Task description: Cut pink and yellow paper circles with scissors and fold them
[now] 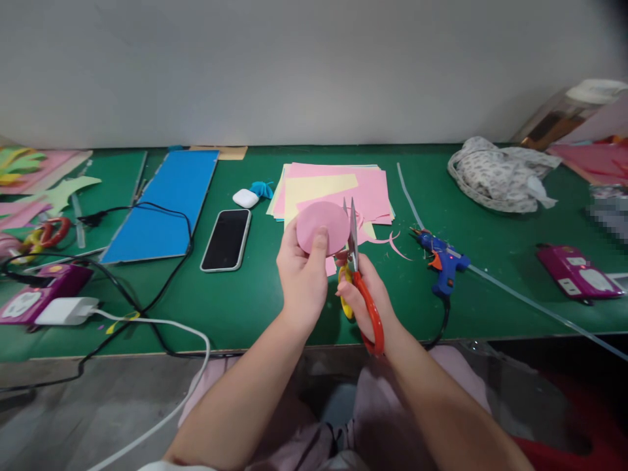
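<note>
Pink and round, the paper circle (321, 216) is pinched between the thumb and fingers of your left hand (305, 281), up over the green table (260, 294). Your right hand (381, 297) has its fingers curled round the red and yellow scissors (354, 245). The blades are a bit open, right by the circle's edge. Behind sits a paper pile (367, 186).

Paper disc (322, 217) left of scissors (353, 245)
</note>
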`<state>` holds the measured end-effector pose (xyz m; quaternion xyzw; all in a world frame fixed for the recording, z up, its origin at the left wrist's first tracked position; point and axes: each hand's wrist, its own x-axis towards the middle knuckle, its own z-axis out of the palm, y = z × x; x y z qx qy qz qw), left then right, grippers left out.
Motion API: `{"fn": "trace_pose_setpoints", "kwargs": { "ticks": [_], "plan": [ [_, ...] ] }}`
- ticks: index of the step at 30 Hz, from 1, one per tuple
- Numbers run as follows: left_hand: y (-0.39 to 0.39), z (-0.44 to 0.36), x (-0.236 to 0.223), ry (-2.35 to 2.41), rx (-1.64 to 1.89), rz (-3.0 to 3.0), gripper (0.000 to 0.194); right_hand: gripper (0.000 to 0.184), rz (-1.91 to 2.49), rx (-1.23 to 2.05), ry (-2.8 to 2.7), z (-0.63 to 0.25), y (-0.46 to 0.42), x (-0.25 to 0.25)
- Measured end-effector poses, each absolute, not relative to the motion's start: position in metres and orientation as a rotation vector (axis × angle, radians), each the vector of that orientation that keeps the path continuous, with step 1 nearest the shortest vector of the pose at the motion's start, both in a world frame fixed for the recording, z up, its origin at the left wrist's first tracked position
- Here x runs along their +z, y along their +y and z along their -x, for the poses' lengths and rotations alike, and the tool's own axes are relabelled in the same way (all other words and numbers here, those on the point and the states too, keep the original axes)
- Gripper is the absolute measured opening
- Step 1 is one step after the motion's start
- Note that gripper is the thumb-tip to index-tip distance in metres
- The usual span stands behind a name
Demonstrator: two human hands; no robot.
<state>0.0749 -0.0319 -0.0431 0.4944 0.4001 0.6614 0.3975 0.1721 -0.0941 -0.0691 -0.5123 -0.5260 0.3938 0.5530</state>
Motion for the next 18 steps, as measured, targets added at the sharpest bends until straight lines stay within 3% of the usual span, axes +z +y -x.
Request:
{"fn": "trace_pose_setpoints", "kwargs": {
  "ticks": [18],
  "plan": [
    [-0.0307, -0.0746, -0.0431, 1.02, 1.65, -1.24, 0.034, 0.057, 1.242, 0.925, -1.239, -0.1712, -0.0956, -0.069]
  ]
}}
